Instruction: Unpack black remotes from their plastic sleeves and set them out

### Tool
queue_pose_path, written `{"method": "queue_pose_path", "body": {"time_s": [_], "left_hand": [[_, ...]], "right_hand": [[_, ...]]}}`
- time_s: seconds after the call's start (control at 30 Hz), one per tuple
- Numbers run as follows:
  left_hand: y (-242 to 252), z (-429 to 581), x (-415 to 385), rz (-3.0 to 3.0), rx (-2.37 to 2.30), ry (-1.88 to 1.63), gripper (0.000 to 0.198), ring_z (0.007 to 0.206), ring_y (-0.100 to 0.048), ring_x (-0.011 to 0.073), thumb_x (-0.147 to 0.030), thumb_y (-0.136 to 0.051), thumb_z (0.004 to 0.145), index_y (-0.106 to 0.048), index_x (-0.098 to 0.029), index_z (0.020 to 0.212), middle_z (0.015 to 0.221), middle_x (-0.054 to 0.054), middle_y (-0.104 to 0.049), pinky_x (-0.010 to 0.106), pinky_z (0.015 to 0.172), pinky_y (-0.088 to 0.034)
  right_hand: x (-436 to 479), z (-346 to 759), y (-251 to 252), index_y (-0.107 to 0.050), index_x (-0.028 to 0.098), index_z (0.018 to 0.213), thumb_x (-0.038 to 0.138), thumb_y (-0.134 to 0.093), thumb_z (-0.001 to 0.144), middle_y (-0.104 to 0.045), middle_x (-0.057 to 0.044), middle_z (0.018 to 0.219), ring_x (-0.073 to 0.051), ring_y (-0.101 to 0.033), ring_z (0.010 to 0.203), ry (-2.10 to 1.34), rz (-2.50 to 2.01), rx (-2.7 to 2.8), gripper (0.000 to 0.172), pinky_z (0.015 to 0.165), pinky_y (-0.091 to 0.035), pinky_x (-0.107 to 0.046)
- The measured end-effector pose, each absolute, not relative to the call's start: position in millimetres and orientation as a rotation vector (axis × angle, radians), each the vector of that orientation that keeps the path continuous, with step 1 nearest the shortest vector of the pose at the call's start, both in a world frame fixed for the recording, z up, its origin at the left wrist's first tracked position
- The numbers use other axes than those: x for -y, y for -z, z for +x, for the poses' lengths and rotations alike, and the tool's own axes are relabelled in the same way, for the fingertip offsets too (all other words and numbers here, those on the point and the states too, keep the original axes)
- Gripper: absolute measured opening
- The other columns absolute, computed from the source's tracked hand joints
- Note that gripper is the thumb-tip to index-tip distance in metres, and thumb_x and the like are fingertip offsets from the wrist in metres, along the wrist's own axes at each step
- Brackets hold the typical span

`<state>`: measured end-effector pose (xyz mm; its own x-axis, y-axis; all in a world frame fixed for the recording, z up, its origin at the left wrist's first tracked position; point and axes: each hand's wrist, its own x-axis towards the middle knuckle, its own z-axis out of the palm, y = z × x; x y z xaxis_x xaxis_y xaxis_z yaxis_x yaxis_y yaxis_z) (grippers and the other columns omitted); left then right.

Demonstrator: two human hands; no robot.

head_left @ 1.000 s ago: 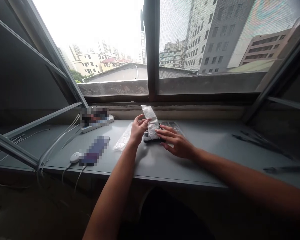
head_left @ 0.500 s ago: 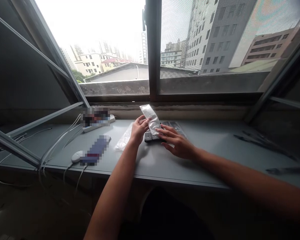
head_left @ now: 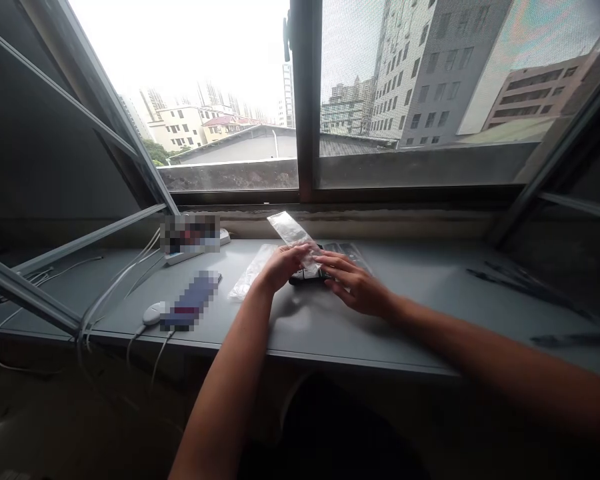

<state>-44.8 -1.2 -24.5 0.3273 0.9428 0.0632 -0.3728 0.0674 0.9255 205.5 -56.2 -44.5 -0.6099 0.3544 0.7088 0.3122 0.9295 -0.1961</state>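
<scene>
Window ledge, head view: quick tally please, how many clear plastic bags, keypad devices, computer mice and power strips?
Clear plastic bags: 2
Black keypad device: 1
White computer mouse: 1
Power strip: 1
Total: 5

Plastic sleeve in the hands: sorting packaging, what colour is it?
The plastic sleeve is clear and colourless, best seen in the head view.

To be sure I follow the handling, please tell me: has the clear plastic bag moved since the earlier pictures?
Yes. The clear plastic bag has moved: its top end swung left, further from the window's central frame post, and it now leans more.
</scene>
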Motion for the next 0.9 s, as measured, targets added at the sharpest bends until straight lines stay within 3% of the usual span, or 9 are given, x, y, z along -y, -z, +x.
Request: {"method": "queue_pose_path", "body": {"time_s": [0.3, 0.47, 0.9], "left_hand": [[27.8, -50.3, -12.5, 0.85, -0.966, -1.39, 0.031, 0.087, -0.075, 0.0165, -0.03, -0.095, 0.086, -0.082, -0.017, 0.111, 0.106, 0.008, -0.082, 0.029, 0.085, -0.062], [24.2, -49.3, -7.1, 0.893, -0.897, -1.333, 0.045, 0.097, -0.077, 0.0174, -0.023, -0.101, 0.077, -0.08, -0.016, 0.117, 0.113, 0.01, -0.082, 0.026, 0.087, -0.06], [24.8, -44.1, -1.3, 1.158, -0.937, -1.251, 0.05, 0.098, -0.076, 0.0233, -0.05, -0.107, 0.066, -0.088, -0.019, 0.099, 0.105, 0.01, -0.084, 0.033, 0.092, -0.057]], "right_hand": [[59.0, 205.5, 42.7, -0.041, 0.03, 0.176, 0.016, -0.061, 0.11, -0.052, -0.013, 0.173, -0.037, -0.048, 0.162, -0.014, -0.558, 2.226, 0.071, 0.129, -0.047, -0.07], [58.1, 205.2, 43.9, -0.042, 0.03, 0.176, 0.017, -0.061, 0.11, -0.054, -0.012, 0.172, -0.037, -0.047, 0.163, -0.025, -0.571, 2.252, 0.07, 0.129, -0.046, -0.071], [57.5, 205.4, 44.0, -0.044, 0.029, 0.175, 0.016, -0.061, 0.109, -0.054, -0.011, 0.172, -0.036, -0.045, 0.165, -0.057, -0.57, 2.245, 0.069, 0.13, -0.045, -0.07]]}}
